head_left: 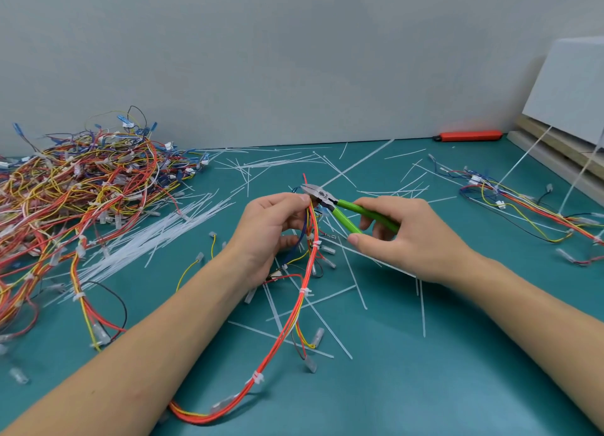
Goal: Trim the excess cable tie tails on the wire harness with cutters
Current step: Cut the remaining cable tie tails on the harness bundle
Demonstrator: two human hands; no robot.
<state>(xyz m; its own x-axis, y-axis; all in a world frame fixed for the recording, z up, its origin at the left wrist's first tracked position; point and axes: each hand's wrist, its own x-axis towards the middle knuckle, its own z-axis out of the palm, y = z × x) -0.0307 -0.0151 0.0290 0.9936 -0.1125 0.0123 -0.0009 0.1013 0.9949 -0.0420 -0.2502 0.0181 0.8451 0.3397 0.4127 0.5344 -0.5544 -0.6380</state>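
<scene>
Your left hand [271,229] is gripping the wire harness [302,291] near its upper end at the centre of the frame, fingers curled round the red, yellow and blue wires so that a red wire tip is sticking up above your fingertips. From your grip the harness is trailing down toward the lower middle of the frame and looping across the green mat [425,370]; several white cable ties [315,243] are cinching it along its length.

Your right hand [402,236], just right of centre, is wrapping its fingers round the green handles of the cutters [340,206], with the thumb lying along the lower handle. The handles are standing spread apart. The metal head is pointing left and meeting the harness right beside your left fingertips; whether the blades are closing on a tie tail there is too small to tell.

Cut tie tails [327,308] are lying scattered across the mat. A big tangled pile of harnesses [81,193] is sitting at the left, another harness [523,203] at the right edge, and a red tool [469,136] against the wall at upper right.
</scene>
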